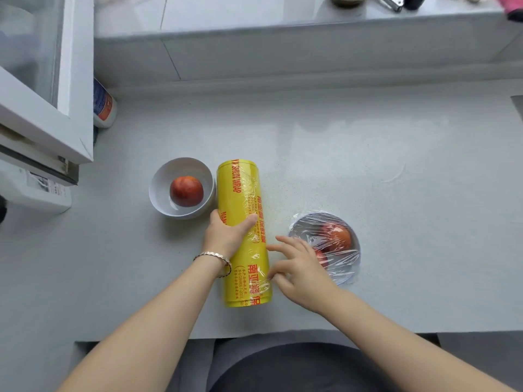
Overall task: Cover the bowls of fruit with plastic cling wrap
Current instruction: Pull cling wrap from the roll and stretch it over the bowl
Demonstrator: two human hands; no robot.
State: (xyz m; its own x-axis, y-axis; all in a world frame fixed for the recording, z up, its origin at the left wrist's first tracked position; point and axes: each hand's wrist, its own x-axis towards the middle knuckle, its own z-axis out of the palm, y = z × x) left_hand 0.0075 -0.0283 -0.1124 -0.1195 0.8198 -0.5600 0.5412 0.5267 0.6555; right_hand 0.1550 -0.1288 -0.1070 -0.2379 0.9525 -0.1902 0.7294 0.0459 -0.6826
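- Centre: left hand (226, 236) grips the yellow cling wrap roll (240, 193) on the grey surface (368, 165).
- Right hand (302, 267), fingers spread, touches its film edge.
- Uncovered bowl (158, 199) left; wrapped bowl (351, 267) right, partly behind that hand.
- Bottle (104, 106) upper left.

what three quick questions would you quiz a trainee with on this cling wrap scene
1. True or false: the right bowl is uncovered.
2. Which hand grips the yellow roll? A. left hand B. right hand
3. Fill in: the left bowl holds ___ fruit.
Key: 1 false; 2 A; 3 one.
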